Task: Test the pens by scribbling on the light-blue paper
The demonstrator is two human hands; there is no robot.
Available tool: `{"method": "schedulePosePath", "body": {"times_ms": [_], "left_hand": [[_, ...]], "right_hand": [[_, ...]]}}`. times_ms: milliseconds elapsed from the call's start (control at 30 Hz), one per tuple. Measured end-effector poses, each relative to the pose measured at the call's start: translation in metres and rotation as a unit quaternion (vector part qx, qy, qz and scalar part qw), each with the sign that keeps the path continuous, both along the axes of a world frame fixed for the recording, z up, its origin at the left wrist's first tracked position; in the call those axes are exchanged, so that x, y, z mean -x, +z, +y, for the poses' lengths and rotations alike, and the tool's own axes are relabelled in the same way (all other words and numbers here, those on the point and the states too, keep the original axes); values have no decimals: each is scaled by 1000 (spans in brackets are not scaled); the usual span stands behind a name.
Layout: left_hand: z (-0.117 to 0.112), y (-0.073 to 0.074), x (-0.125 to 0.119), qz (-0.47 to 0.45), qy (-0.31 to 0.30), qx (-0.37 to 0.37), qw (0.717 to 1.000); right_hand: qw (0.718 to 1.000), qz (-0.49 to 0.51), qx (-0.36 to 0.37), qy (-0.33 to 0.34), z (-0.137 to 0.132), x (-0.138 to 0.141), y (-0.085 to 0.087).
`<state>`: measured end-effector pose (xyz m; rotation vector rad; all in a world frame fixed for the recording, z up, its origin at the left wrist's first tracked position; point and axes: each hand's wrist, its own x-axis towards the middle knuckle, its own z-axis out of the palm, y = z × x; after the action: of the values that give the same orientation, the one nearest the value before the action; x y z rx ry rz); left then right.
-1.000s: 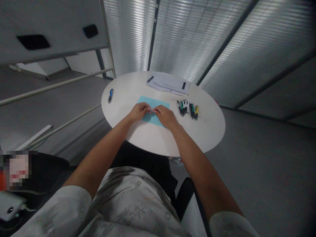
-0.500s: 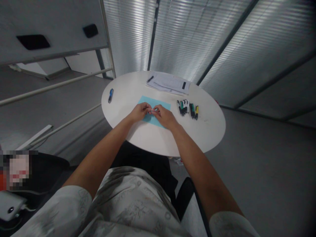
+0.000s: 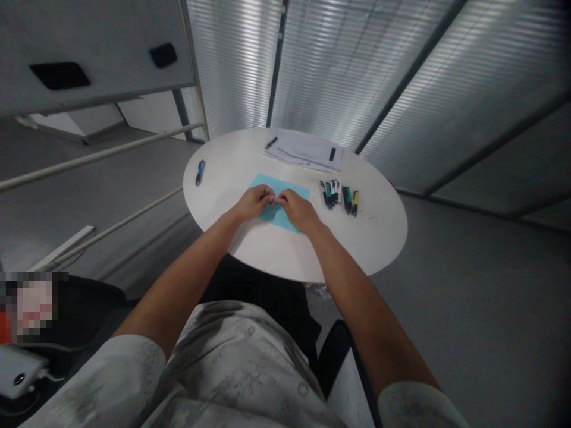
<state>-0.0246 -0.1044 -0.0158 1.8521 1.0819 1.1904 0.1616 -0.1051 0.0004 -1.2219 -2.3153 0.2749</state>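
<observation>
A light-blue sheet (image 3: 284, 183) lies flat on the white table. Over its middle, my left hand (image 3: 255, 202) and my right hand (image 3: 298, 209) meet with their fingertips close together. Both are closed in a pinch on a small pale pinkish strip (image 3: 273, 198), one at either end. Its exact kind is too small to make out, and the fingers cover most of it.
Several markers (image 3: 334, 193) lie right of the sheet on the round white table (image 3: 375, 238). Papers (image 3: 303, 148) with a pen and a dark piece rest at the back. A blue pen (image 3: 200, 172) is at the left edge. A black chair (image 3: 89, 303) stands lower left.
My fingers have shifted very slightly around the small strip, and the light-blue sheet's right side has slid a touch to the right. Everything else is as before.
</observation>
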Motion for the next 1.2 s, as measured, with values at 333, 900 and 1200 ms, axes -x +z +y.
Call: {"method": "schedulePosePath", "body": {"times_ms": [333,900,1200], "left_hand": [[3,-2,0,-42,-2,9,999],[4,0,1,-107,44,12,993],[4,-2,3,7,51,-29,998]], "right_hand": [[999,26,-23,33,0,-4,0],[903,406,54,-131,41,-14,-20],[708,620,337,15,22,-20,7]]}}
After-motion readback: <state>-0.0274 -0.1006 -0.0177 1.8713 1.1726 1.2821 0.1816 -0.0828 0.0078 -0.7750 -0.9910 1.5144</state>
